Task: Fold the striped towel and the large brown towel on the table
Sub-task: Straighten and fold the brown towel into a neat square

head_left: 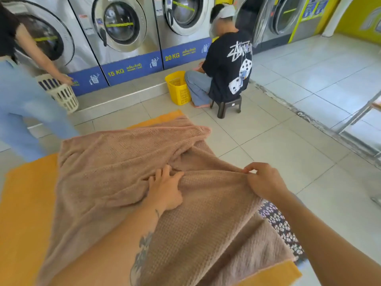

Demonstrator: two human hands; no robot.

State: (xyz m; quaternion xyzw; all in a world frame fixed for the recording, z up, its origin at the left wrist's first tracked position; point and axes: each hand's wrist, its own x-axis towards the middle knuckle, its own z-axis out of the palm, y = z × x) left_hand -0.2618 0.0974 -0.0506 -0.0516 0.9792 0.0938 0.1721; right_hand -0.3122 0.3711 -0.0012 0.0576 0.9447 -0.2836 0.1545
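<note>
The large brown towel [115, 162] lies spread and rumpled over an orange-covered table [26, 203], one part folded back toward me. My left hand [166, 188] rests flat on the towel near its middle, fingers spread. My right hand [263, 180] pinches a raised edge of the towel at the right side. No striped towel is visible.
A patterned dark cloth [282, 226] shows under the towel at right. A person in jeans holds a white basket [61, 93] at left. Another person sits on a stool [226, 105] beside a yellow basket [178, 87]. Washing machines [121, 25] line the back; tiled floor [309, 120] lies to the right.
</note>
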